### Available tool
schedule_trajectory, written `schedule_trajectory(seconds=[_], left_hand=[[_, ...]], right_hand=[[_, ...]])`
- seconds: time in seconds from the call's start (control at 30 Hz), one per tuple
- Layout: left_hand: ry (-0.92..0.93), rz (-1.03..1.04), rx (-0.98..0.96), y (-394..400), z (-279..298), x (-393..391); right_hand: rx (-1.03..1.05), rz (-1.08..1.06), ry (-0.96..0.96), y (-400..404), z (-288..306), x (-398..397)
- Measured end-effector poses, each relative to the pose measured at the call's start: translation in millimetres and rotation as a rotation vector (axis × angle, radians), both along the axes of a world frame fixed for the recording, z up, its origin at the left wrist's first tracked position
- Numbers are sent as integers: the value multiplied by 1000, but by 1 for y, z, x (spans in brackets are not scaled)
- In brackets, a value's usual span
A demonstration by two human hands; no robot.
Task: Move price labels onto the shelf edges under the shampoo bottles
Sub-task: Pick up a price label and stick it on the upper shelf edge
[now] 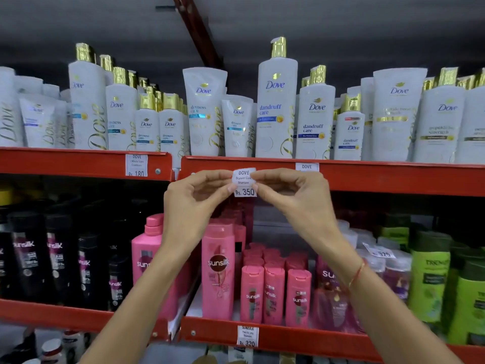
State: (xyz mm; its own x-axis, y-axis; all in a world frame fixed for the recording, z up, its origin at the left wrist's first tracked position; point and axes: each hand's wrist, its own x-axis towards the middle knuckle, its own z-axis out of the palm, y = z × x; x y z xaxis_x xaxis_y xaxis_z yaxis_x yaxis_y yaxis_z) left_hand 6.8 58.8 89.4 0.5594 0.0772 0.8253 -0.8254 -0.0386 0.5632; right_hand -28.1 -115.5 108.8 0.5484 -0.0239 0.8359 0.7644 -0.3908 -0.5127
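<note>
Both hands pinch price label (244, 183) against red shelf edge (367, 177): left hand (195, 195) grip closed, right hand (291, 190) likewise.

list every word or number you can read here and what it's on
"DOVE Dryness Care Shampoo Rs. 350": held label, pinched by left hand and right hand
"DOVE ... Rs. 180": left shelf label; middle lines blurred
"SUNSILK ... Rs. 320": lower shelf label; middle blurred
"Dove dandruff care": tall white bottle
"sunsilk": pink bottle
"DOVE": half-hidden label; rest covered
</note>
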Motion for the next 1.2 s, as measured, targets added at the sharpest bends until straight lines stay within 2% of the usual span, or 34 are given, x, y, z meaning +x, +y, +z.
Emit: schedule_trajectory(seconds=[0.23, 0.4, 0.8, 1.1, 1.2], left_hand=[[-196, 425, 74, 11, 12, 33], [-316, 544, 144, 11, 8, 40], [-306, 598, 250, 16, 5, 41], [-232, 517, 210, 16, 8, 21], [-232, 516, 195, 14, 2, 11]], right_hand=[[-85, -199, -191, 28, 4, 50], [-162, -298, -367, 30, -4, 62], [-332, -428, -423, 35, -4, 56], [-359, -329, -298, 34, 1, 32], [-374, -358, -301, 31, -4, 14]])
